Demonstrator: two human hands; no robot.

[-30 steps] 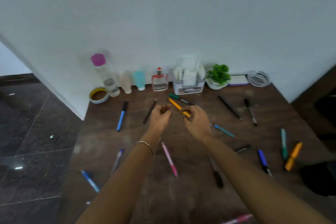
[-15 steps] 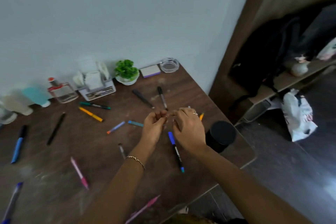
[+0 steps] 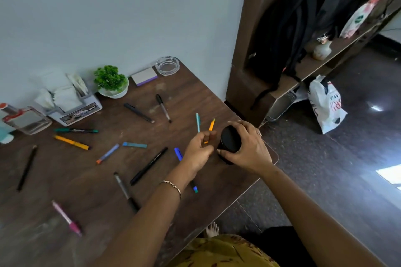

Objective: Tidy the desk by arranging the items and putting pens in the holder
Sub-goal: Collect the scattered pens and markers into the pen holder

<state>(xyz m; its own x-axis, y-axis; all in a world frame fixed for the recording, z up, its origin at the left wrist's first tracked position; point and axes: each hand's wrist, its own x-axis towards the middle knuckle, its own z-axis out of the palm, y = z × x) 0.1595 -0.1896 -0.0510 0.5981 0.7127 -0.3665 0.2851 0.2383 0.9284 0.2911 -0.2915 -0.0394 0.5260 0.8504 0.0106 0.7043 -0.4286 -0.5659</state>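
Pens, assorted, scattered flat over the brown worktop (image 3: 91,191): pink pen (image 3: 66,218) near the front, yellow marker (image 3: 71,142) and green marker (image 3: 76,130) toward the back, long black pen (image 3: 148,165) mid-worktop. None stowed yet.

Left hand (image 3: 198,150): grip loosely curled, apparently empty, beside the holder.

Holder (image 3: 230,142): black, round, matte, tilted, at the worktop's right edge. Right hand (image 3: 247,147) clasps it around the wall, probably to bring it nearer the pens.
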